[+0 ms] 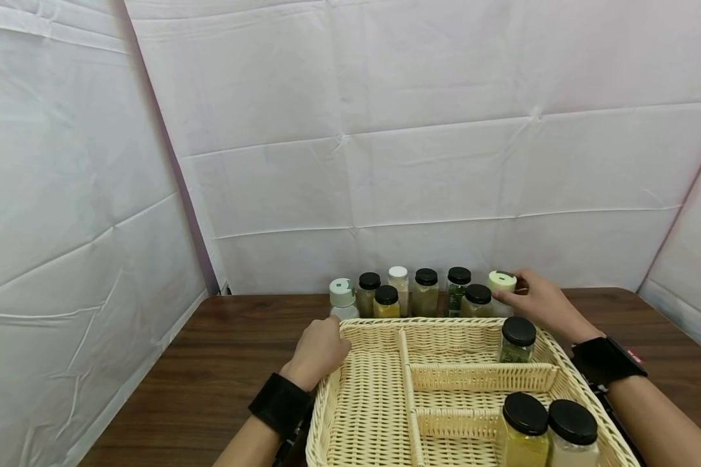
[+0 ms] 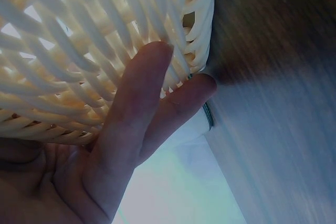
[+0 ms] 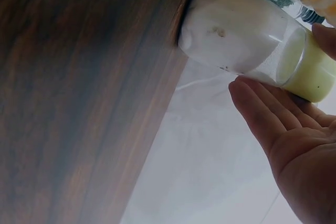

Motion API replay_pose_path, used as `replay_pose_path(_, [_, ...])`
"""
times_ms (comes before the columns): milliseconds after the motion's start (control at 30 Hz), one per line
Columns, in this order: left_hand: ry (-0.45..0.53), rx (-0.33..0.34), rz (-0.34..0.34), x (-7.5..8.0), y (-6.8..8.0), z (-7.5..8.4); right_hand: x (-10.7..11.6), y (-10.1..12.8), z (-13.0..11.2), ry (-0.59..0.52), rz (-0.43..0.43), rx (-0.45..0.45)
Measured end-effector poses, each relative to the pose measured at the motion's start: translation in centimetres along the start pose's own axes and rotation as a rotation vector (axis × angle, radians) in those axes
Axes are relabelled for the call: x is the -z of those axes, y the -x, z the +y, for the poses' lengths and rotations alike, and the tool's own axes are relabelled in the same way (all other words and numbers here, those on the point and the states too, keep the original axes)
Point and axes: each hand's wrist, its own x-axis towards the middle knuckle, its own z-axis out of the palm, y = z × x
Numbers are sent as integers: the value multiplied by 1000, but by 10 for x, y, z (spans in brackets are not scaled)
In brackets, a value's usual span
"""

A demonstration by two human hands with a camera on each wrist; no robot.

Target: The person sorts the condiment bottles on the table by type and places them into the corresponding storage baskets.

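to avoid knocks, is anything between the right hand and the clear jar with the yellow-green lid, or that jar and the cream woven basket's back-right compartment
Nothing visible stands between the right hand and the yellow-green-lidded jar. The basket's far rim separates jar and compartment; inside, a black-lidded jar occupies the right end.

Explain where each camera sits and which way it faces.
Head: on the head, facing forward and down at the wicker basket; left hand and right hand show.
Left wrist: worn there, facing the basket's weave; left hand shows.
Right wrist: worn there, facing the yellow-lidded jar; right hand shows.
Head and right wrist share this jar.
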Motion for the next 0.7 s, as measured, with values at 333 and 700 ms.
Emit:
replay_pose_path(333, [-19, 9, 2, 1, -2, 2, -1, 2, 1, -10, 12, -3])
replay_pose_path(700, [-20, 7, 1, 0, -2, 0, 0, 2, 1, 6, 23, -10])
